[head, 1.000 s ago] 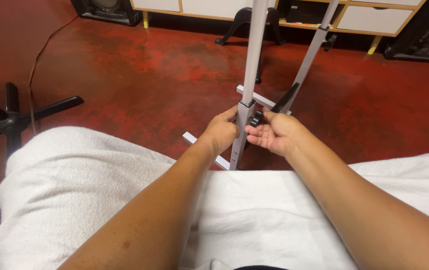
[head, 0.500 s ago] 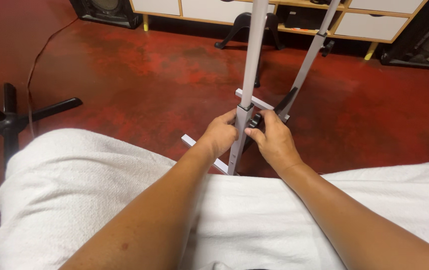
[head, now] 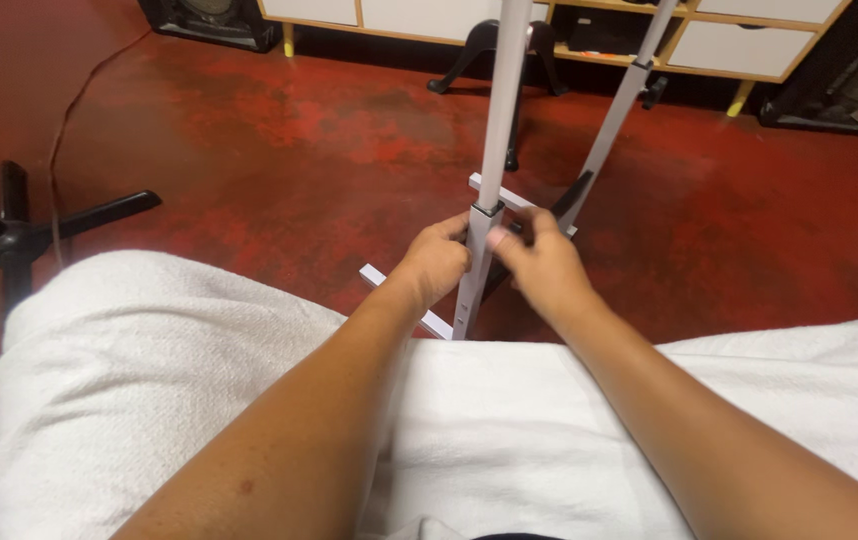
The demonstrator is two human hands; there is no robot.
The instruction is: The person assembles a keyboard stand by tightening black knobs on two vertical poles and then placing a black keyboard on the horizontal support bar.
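While both hands clamp the stand's joint, an adjusting step looks underway.
Left hand wraps the grey upright pole; right hand pinches its black collar at 3 o'clock, above red floor; steady turning seems needed.

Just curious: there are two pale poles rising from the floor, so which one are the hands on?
The near, upright pole: both the left hand and right hand grip its joint. The slanted pole behind stands untouched.

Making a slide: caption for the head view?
Left hand and right hand grip a grey stand pole above a white towel.
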